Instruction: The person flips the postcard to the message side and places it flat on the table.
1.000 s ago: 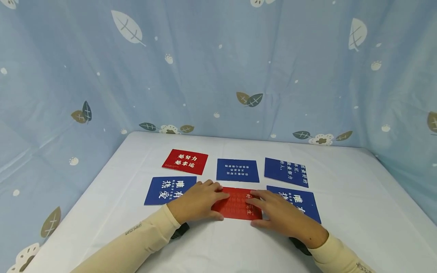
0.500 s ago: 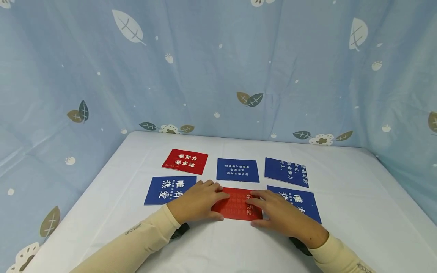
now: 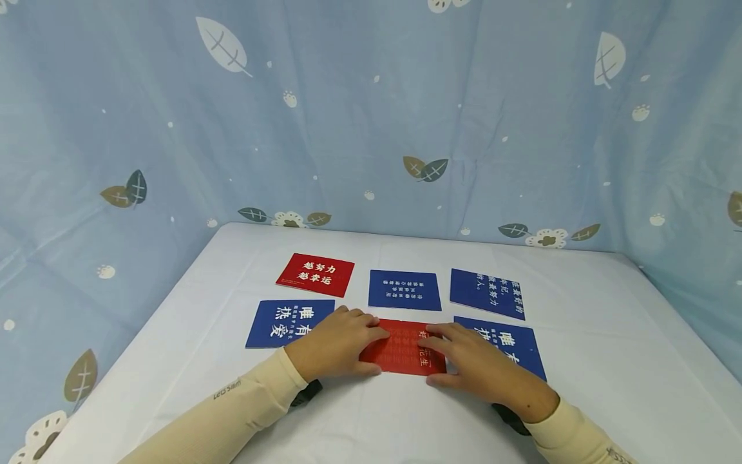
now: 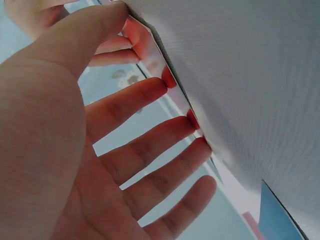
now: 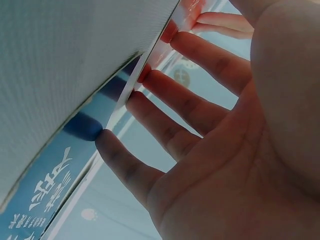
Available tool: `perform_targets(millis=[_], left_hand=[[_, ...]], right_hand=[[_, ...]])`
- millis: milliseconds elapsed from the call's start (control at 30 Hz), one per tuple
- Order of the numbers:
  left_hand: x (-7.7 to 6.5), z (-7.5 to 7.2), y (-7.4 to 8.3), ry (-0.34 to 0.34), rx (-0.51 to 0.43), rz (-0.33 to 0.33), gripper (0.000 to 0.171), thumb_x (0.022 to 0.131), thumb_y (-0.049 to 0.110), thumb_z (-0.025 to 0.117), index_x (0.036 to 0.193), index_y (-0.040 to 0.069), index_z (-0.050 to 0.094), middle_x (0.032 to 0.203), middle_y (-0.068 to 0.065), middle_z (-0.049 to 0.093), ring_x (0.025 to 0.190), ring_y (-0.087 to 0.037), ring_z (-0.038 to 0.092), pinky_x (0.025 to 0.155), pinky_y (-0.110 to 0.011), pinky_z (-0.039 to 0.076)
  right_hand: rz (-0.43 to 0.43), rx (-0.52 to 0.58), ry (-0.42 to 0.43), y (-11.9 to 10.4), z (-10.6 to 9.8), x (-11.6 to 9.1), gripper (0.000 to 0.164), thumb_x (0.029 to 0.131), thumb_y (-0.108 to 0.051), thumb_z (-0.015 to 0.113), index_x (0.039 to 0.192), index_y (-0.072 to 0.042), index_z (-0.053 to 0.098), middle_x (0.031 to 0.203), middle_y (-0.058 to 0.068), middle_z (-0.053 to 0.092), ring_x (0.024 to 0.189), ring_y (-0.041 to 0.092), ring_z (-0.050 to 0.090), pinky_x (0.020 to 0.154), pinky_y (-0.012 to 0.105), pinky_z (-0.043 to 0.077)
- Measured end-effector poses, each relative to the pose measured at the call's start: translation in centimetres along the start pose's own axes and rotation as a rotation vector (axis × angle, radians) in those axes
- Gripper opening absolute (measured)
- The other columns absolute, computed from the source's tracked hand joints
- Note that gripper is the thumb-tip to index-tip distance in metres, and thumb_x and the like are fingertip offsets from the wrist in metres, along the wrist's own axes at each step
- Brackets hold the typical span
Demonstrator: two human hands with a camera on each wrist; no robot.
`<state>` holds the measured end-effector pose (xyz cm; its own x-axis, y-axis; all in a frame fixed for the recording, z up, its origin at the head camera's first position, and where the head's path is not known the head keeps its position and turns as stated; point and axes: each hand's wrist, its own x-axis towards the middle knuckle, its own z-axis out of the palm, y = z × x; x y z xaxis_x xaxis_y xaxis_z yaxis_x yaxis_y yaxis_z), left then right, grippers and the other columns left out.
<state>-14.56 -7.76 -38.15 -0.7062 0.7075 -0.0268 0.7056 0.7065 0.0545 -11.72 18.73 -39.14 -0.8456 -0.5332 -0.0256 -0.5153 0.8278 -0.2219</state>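
Observation:
In the head view a red card [image 3: 400, 351] with pale lettering lies flat on the white table, between both hands. My left hand [image 3: 336, 341] rests fingertips on its left side, the thumb by the near left corner. From the right, my right hand [image 3: 481, 361] touches the card's other side, its thumb near the front right corner. Both wrist views show extended, spread fingers [image 4: 142, 150] with tips on the shiny surface. The right little fingertip meets a blue card [image 5: 45, 190], which the right hand partly covers. Another blue card [image 3: 284, 319] is partly behind the left hand.
A red card [image 3: 315, 275] with white characters lies at the back left. Two more blue cards, one in the back middle [image 3: 404, 290] and one at back right [image 3: 484, 293], lie beyond the hands. A blue leaf-patterned curtain [image 3: 371, 116] encloses the table [image 3: 608, 335].
The hands and cards keep their places. Only the view has shifted very slightly, and the left side of the curtain has moved a little to the left.

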Motion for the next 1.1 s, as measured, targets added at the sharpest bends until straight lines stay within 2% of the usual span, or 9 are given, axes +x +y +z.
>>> perform_targets(millis=[267, 567, 700, 867, 1100], left_hand=[[0.21, 0.13, 0.03, 0.018, 0.035, 0.020, 0.058, 0.081, 0.054, 0.075, 0.130, 0.023, 0.068, 0.131, -0.002, 0.068, 0.119, -0.021, 0.064, 0.103, -0.045, 0.049], [0.20, 0.06, -0.18, 0.065, 0.025, 0.037, 0.053, 0.082, 0.053, 0.073, 0.124, 0.020, 0.071, 0.124, -0.001, 0.072, 0.106, -0.018, 0.070, 0.093, -0.038, 0.055], [0.28, 0.17, -0.28, 0.064, 0.012, 0.031, 0.051, 0.083, 0.051, 0.071, 0.123, 0.020, 0.071, 0.120, 0.000, 0.073, 0.098, -0.016, 0.071, 0.089, -0.036, 0.056], [0.32, 0.33, -0.28, 0.066, 0.002, 0.017, 0.047, 0.084, 0.049, 0.068, 0.122, 0.021, 0.071, 0.116, 0.003, 0.075, 0.088, -0.011, 0.069, 0.083, -0.032, 0.054], [-0.02, -0.08, 0.25, 0.023, -0.017, -0.020, 0.050, 0.088, 0.051, 0.063, 0.126, 0.020, 0.069, 0.126, -0.003, 0.070, 0.111, -0.021, 0.067, 0.096, -0.042, 0.053]], right_hand=[[-0.008, -0.007, 0.007, 0.03, 0.12, -0.05, 0.064, 0.079, -0.043, 0.083, 0.136, -0.020, 0.063, 0.138, 0.010, 0.059, 0.126, 0.033, 0.057, 0.097, 0.056, 0.053], [-0.010, -0.036, 0.023, -0.03, 0.15, 0.01, 0.061, 0.080, -0.041, 0.082, 0.134, -0.021, 0.064, 0.139, 0.010, 0.059, 0.128, 0.035, 0.056, 0.099, 0.057, 0.051], [-0.008, -0.027, 0.039, -0.19, 0.09, 0.07, 0.052, 0.085, -0.038, 0.078, 0.131, -0.020, 0.067, 0.137, 0.009, 0.062, 0.126, 0.034, 0.059, 0.097, 0.056, 0.053], [-0.031, -0.014, 0.091, -0.32, -0.03, 0.16, 0.037, 0.091, -0.032, 0.070, 0.124, -0.017, 0.071, 0.125, 0.005, 0.070, 0.115, 0.027, 0.068, 0.093, 0.047, 0.057], [-0.062, -0.025, 0.107, -0.11, -0.14, 0.14, 0.032, 0.093, -0.030, 0.067, 0.122, -0.016, 0.072, 0.121, 0.002, 0.072, 0.111, 0.024, 0.069, 0.095, 0.047, 0.056]])
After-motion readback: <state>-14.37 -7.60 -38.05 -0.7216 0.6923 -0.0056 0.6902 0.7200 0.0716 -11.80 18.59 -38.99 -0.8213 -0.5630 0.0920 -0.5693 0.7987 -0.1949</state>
